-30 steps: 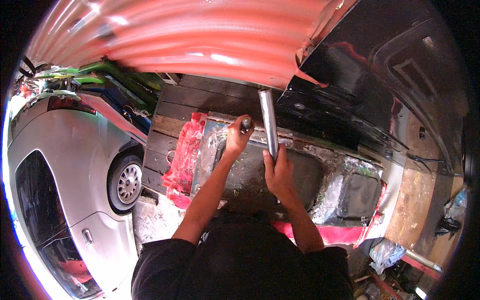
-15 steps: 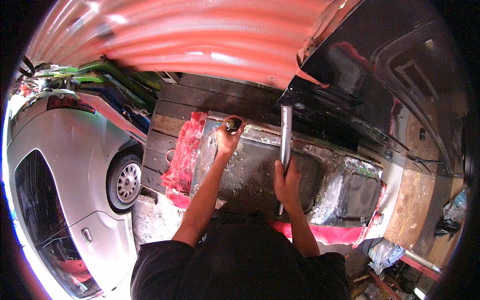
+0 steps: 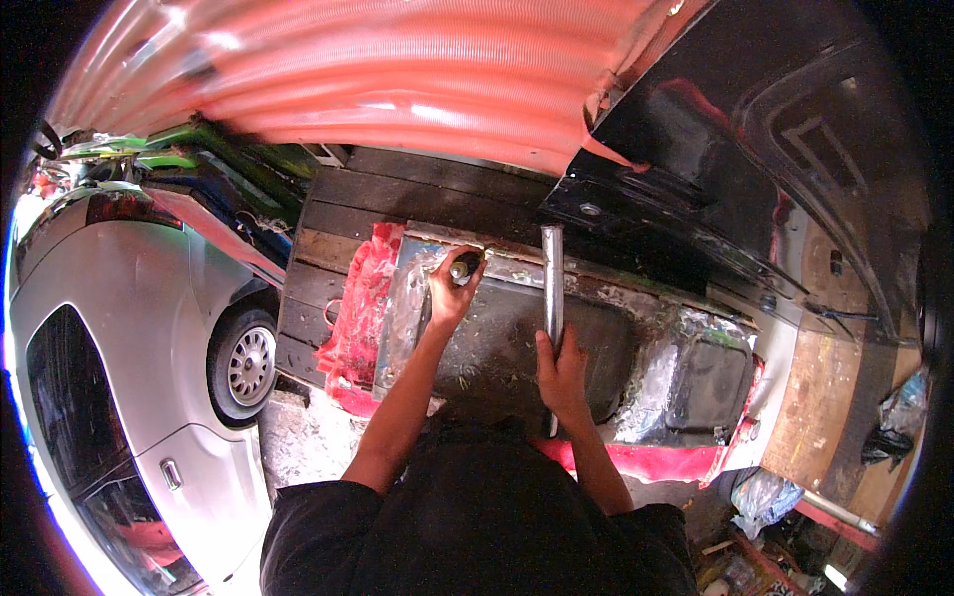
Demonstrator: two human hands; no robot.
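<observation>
Fingers and thumb of my left hand point(image 3: 451, 296) curl around a small dark round object point(image 3: 465, 265) with a yellowish spot inside its rim; its kind is unclear. It is above the far left part of a worn black-and-grey panel point(image 3: 497, 333), which lies in front of me. My right hand point(image 3: 562, 377) is closed around a long shiny metal tube point(image 3: 553, 283). The tube points away from me across the middle of the panel, its lower end showing below my hand.
Red cloth point(image 3: 365, 303) sticks out under the panel's left end. Dark wooden planks point(image 3: 333, 214) lie beyond it. A silver car point(image 3: 134, 288) stands left, and a large black car panel point(image 3: 686, 149) rises at the far right. Corrugated red sheeting point(image 3: 397, 70) spans the back.
My right hand and the metal tube have come a little nearer to me and slightly left. My left hand has come slightly nearer, still holding the dark object.
</observation>
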